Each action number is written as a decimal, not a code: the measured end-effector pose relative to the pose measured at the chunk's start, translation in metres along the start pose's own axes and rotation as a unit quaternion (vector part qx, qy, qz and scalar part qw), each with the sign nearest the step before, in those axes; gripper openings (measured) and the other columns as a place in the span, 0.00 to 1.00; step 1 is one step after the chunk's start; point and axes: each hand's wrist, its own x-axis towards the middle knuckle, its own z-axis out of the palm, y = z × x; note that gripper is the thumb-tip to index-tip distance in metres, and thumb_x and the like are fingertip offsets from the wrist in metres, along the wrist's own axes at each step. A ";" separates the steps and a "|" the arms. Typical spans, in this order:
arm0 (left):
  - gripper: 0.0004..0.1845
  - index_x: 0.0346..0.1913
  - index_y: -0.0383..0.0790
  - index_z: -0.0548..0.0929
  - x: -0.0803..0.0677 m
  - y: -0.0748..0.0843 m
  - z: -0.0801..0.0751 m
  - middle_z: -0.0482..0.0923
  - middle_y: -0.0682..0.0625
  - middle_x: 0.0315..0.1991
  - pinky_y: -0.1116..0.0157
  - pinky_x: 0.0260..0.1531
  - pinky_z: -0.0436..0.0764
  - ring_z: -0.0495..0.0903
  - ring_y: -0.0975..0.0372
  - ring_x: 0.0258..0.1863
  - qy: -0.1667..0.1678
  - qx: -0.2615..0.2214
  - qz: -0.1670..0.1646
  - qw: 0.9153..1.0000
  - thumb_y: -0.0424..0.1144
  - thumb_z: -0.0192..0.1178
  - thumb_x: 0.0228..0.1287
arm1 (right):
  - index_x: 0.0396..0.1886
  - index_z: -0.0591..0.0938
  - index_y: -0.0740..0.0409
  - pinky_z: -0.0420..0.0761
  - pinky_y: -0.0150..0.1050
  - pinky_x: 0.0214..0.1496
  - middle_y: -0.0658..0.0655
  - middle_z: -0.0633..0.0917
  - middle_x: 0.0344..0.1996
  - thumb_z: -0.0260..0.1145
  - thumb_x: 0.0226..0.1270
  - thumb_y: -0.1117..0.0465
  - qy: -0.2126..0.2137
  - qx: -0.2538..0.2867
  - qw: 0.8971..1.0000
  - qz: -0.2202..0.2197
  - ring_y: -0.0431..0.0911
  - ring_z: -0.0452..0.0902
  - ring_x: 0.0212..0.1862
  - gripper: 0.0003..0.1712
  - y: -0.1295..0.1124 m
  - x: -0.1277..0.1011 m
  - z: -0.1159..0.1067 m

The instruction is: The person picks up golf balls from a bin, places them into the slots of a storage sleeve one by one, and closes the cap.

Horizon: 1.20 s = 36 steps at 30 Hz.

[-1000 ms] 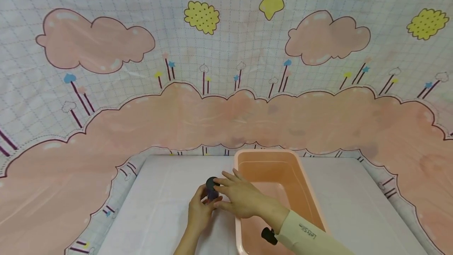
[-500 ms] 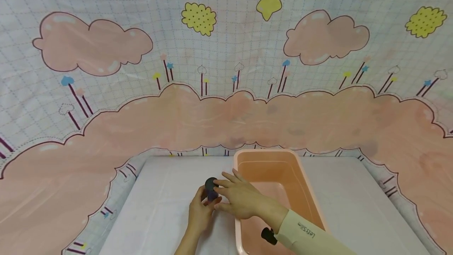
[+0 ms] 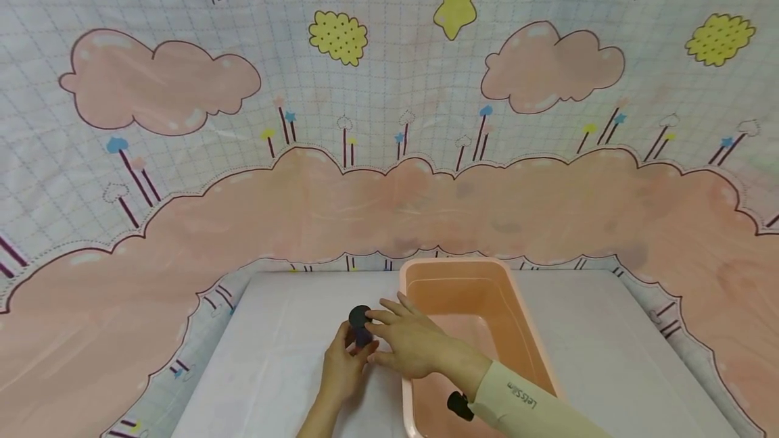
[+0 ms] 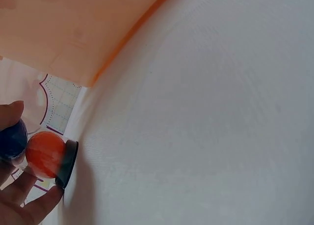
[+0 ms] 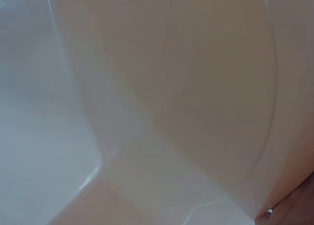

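hardly anything has moved since a moment ago: both hands stay together at the same spot on the white table (image 3: 280,330), only the view has drifted slightly. left hand (image 3: 342,367) curls its fingers around a small dark object (image 3: 360,322), holding it just above the table, close beside the left wall of the pink tub (image 3: 514,313). from the wrist view, part of that object shows orange with a dark rim (image 4: 49,155). right hand (image 3: 409,342) reaches across the tub's edge, its fingers loosely spread and resting on the dark object's top. what i can see of the tub's inside holds nothing. a cloud-printed cloth (image 3: 389,120) hangs behind.
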 end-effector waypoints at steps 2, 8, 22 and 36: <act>0.28 0.65 0.46 0.74 0.001 0.000 -0.002 0.80 0.33 0.63 0.48 0.58 0.84 0.77 0.36 0.66 0.000 0.001 -0.005 1.000 0.44 0.72 0.66 | 0.72 0.77 0.46 0.47 0.54 0.86 0.45 0.71 0.77 0.60 0.76 0.37 0.002 0.003 1.000 -0.002 0.50 0.56 0.82 0.32 0.000 0.001 0.000; 0.29 0.66 0.45 0.74 0.004 -0.002 -0.007 0.78 0.32 0.65 0.47 0.59 0.83 0.76 0.35 0.67 -0.012 0.014 -0.014 1.000 0.46 0.72 0.66 | 0.72 0.77 0.46 0.48 0.54 0.86 0.46 0.72 0.76 0.61 0.75 0.38 0.006 0.010 1.000 -0.007 0.51 0.57 0.82 0.32 0.000 0.006 -0.002; 0.48 0.76 0.41 0.64 0.012 0.010 -0.032 0.66 0.33 0.73 0.40 0.58 0.81 0.73 0.34 0.67 -0.049 0.052 0.020 0.997 0.45 0.79 0.57 | 0.75 0.74 0.50 0.52 0.56 0.84 0.52 0.71 0.77 0.63 0.74 0.38 0.015 0.065 0.998 -0.009 0.55 0.57 0.82 0.36 0.008 0.012 -0.007; 0.57 0.83 0.54 0.53 0.019 0.067 -0.074 0.48 0.39 0.82 0.28 0.67 0.65 0.55 0.35 0.79 -0.118 0.161 0.038 0.979 0.61 0.75 0.56 | 0.79 0.67 0.52 0.53 0.62 0.83 0.56 0.66 0.80 0.62 0.77 0.41 0.037 0.155 0.987 0.012 0.60 0.51 0.83 0.38 0.027 -0.002 -0.023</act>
